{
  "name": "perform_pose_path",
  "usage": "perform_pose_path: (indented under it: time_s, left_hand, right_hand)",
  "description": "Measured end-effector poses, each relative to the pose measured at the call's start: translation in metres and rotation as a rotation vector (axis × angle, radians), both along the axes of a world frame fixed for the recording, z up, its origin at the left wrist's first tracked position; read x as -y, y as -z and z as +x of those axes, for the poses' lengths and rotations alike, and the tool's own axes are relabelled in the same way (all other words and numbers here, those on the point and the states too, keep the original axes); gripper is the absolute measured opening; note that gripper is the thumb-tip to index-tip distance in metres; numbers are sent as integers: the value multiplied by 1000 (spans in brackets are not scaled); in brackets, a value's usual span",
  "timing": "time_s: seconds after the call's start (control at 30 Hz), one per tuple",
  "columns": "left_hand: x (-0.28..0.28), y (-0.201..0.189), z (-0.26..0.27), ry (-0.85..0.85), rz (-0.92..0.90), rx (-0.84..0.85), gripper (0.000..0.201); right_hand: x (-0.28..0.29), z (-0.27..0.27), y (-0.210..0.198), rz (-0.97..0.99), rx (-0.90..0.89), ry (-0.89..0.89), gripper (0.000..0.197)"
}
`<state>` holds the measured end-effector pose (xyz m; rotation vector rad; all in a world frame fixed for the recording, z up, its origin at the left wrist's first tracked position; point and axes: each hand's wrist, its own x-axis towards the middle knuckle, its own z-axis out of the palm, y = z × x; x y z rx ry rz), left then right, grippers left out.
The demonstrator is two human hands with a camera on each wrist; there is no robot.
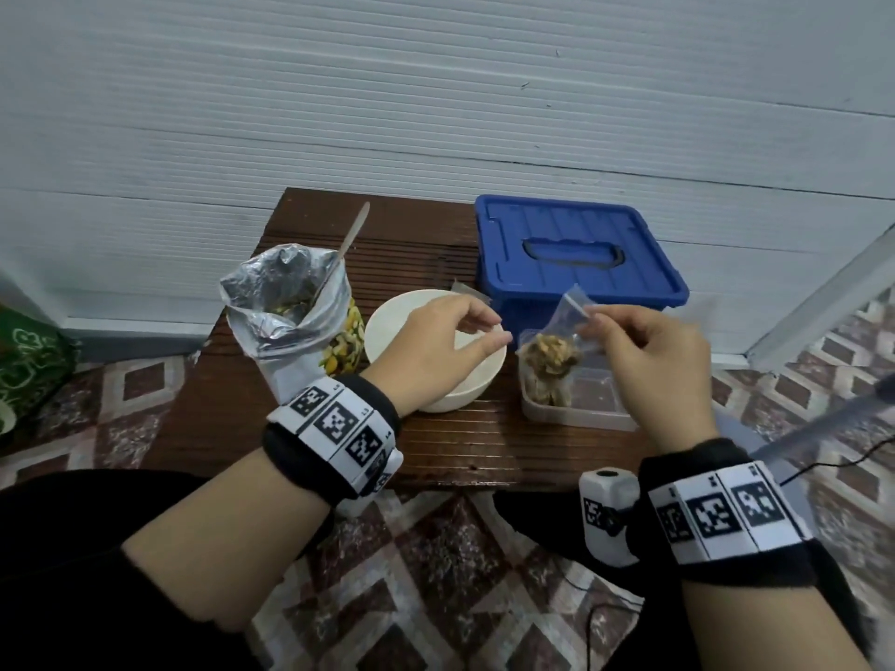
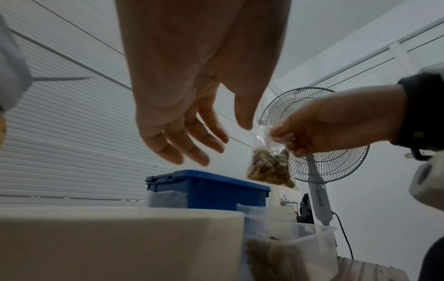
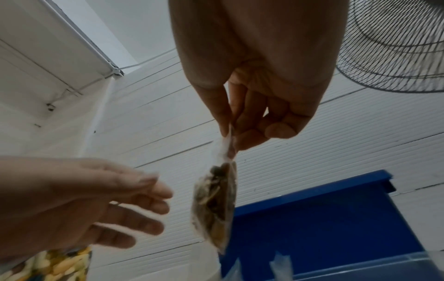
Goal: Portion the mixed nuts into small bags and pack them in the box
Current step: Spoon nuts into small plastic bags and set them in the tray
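Right hand (image 1: pixel 649 360) grip: thumb and forefinger pinch the top edge of a small bag (image 1: pixel 562 341) of nuts; bag hangs straight down from the grip, long axis vertical, nuts settled at the bottom; clear of the table (image 1: pixel 460 452). Directly below the grip: clear tub (image 1: pixel 595 414) with more filled bags inside. Beyond the grip, toward the wall: blue box (image 1: pixel 576 249), lid on. Left hand (image 1: pixel 436 346) grip: released, fingers loosely spread, holding nothing; just beside the bag's top, not touching as far as the wrist views show; over the white bowl (image 1: pixel 387 322). Judgement: the bag's mouth is the target; left hand is the free one and nearer to it; whether the seal is closed, cannot tell. Nut pouch (image 1: pixel 285 312) with spoon (image 1: pixel 351 234) well left of both grips.
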<state>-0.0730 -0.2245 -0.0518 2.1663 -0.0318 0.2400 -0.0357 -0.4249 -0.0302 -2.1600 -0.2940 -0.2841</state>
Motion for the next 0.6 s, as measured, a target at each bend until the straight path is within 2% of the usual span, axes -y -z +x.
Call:
perform_pose_path:
  time_s: [0.2, 0.3, 0.37, 0.47, 0.6]
  left_hand:
    - [-10, 8, 4, -132, 103, -148, 29]
    - [-13, 7, 4, -198, 100, -183, 22]
    - [-15, 5, 3, -218, 55, -209, 29]
    - [-16, 2, 1, -223, -4, -235, 41]
    - [-16, -1, -1, -218, -42, -254, 49]
  right_hand:
    - [16, 10, 7, -172, 30, 215, 22]
    - [16, 12, 24, -284, -82, 235, 23]
    - [14, 14, 35, -346, -209, 201, 22]
    - [10, 11, 45, -330, -364, 167, 23]
    - [10, 9, 46, -248, -405, 165, 29]
